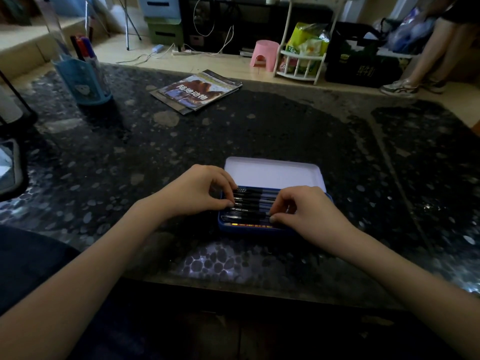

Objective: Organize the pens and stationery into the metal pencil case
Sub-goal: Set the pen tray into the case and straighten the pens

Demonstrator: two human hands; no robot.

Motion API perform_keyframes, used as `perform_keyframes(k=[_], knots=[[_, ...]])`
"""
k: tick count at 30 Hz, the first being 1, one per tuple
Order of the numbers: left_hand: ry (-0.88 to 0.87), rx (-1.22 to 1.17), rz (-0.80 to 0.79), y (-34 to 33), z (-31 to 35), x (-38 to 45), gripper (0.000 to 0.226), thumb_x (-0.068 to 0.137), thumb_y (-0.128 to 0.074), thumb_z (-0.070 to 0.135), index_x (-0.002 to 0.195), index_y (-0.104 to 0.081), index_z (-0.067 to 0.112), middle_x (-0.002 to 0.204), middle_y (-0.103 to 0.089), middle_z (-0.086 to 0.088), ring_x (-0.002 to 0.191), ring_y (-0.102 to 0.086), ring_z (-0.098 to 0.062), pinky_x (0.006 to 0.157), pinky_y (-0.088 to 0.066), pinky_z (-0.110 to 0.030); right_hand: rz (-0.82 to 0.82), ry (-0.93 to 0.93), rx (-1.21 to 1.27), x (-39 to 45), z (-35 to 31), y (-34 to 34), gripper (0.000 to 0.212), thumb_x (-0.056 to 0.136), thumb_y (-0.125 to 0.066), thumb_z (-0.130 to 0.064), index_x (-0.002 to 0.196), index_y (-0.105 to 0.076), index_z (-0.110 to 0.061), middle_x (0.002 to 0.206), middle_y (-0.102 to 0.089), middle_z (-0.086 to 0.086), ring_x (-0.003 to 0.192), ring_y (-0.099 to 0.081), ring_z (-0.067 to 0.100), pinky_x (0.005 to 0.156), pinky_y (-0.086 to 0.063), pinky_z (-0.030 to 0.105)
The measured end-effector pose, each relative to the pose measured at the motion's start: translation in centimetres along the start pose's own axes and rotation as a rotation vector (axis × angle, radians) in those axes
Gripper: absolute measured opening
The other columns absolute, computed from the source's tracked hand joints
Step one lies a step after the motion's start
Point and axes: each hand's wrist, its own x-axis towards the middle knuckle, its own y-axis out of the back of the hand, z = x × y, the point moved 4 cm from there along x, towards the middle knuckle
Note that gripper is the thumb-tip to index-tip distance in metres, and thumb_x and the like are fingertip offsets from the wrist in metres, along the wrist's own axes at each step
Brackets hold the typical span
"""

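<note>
Case: metal pencil case (pixel 275 175), lower centre of frame, lid open.
Pens: pens (pixel 250 201) in a row inside; light, stiff, roll-prone.
Hold: at barrel ends.
Left hand (pixel 197 190): fingers curled, tips on pens.
Right hand (pixel 309 211): likewise.

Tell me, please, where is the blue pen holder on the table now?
In the head view, the blue pen holder stands at the far left of the table, left of the magazines and far from the metal pencil case.

Pens (pixel 250 203) are lying side by side in the pencil case (pixel 275 229) on the table (pixel 259 131); a booklet (pixel 196 92) is lying behind it, a pen holder (pixel 83 81) far left.
</note>
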Motion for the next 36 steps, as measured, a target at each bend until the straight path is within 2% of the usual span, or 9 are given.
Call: perform_keyframes(k=[3,8,11,14,23,27,29,32,36], knots=[[0.004,-0.023,0.004,0.1,0.0,0.0,0.006,0.075,-0.075,0.019,0.081,-0.075,0.021,0.103,-0.063,0.017,0.095,-0.056,0.007,0.081,-0.044,-0.007,-0.005,-0.013,-0.002,0.0,-0.1,-0.1,0.013,0.079,-0.074,-0.021,0.073,-0.064,-0.028,0.077,-0.065,-0.013,0.068,-0.053,-0.002,0.061,-0.039,0.012],[-0.002,-0.071,-0.024,-0.1,0.3,-0.2,0.01,0.073,-0.077,0.024,0.083,-0.075,0.022,0.104,-0.063,0.016,0.097,-0.057,0.005,0.084,-0.046,-0.012,-0.027,-0.025,0.013,0.3,-0.2,-0.1,0.014,0.079,-0.074,-0.021,0.071,-0.064,-0.027,0.074,-0.064,-0.013,0.066,-0.052,-0.004,0.056,-0.033,0.009],[-0.012,-0.067,-0.028,-0.1,0.6,-0.3,0.013,0.069,-0.08,0.022,0.08,-0.074,0.022,0.104,-0.063,0.016,0.098,-0.055,0.006,0.085,-0.044,-0.01,-0.042,-0.019,0.02,0.5,-0.3,-0.1,0.016,0.079,-0.073,-0.022,0.072,-0.061,-0.028,0.074,-0.063,-0.013,0.067,-0.053,-0.003,0.056,-0.033,0.009],[0.008,-0.059,-0.032,-0.1,0.7,-0.3,0.01,0.07,-0.079,0.02,0.077,-0.073,0.021,0.104,-0.062,0.018,0.097,-0.056,0.003,0.086,-0.047,-0.017,-0.052,-0.016,0.052,0.6,-0.2,-0.3,0.017,0.079,-0.073,-0.023,0.072,-0.059,-0.028,0.074,-0.063,-0.011,0.069,-0.056,0.0,0.058,-0.038,0.014],[0.012,-0.052,-0.048,-0.1,0.8,-0.5,0.009,0.071,-0.077,0.013,0.068,-0.071,0.019,0.102,-0.064,0.014,0.095,-0.058,-0.003,0.084,-0.046,-0.018,-0.029,0.008,0.022,0.4,-0.5,-0.5,0.015,0.081,-0.071,-0.023,0.076,-0.058,-0.029,0.073,-0.06,-0.012,0.065,-0.053,-0.001,0.054,-0.034,0.011],[0.005,-0.049,-0.047,0.0,1.0,-0.5,0.016,0.07,-0.078,0.012,0.067,-0.069,0.025,0.099,-0.065,0.012,0.094,-0.056,0.002,0.084,-0.045,-0.014,0.001,-0.008,-0.095,-0.3,-0.6,0.5,0.011,0.081,-0.07,-0.026,0.077,-0.06,-0.027,0.074,-0.055,-0.012,0.069,-0.051,0.002,0.058,-0.039,0.016],[0.011,-0.036,-0.046,0.1,1.1,-0.5,0.019,0.071,-0.078,0.013,0.065,-0.067,0.028,0.099,-0.064,0.013,0.094,-0.056,0.003,0.084,-0.044,-0.011,0.016,-0.051,-0.183,-0.6,-0.5,1.1,0.008,0.081,-0.069,-0.028,0.077,-0.062,-0.027,0.078,-0.058,-0.011,0.075,-0.055,0.006,0.065,-0.047,0.026],[0.007,-0.039,-0.039,0.2,1.2,-0.6,0.024,0.071,-0.078,0.013,0.063,-0.065,0.031,0.098,-0.065,0.012,0.092,-0.057,0.003,0.083,-0.045,-0.012,0.002,-0.11,-0.241,-1.0,-0.3,1.8,0.008,0.079,-0.07,-0.029,0.076,-0.063,-0.027,0.079,-0.061,-0.01,0.08,-0.059,0.01,0.073,-0.053,0.034],[-0.003,-0.064,-0.032,0.0,1.2,-0.5,0.015,0.07,-0.078,0.009,0.066,-0.07,0.022,0.094,-0.067,0.008,0.089,-0.059,0.001,0.081,-0.047,-0.015,-0.04,-0.145,-0.305,-1.5,-0.3,2.1,0.006,0.081,-0.069,-0.032,0.08,-0.066,-0.027,0.083,-0.065,-0.009,0.083,-0.062,0.013,0.076,-0.055,0.037]])
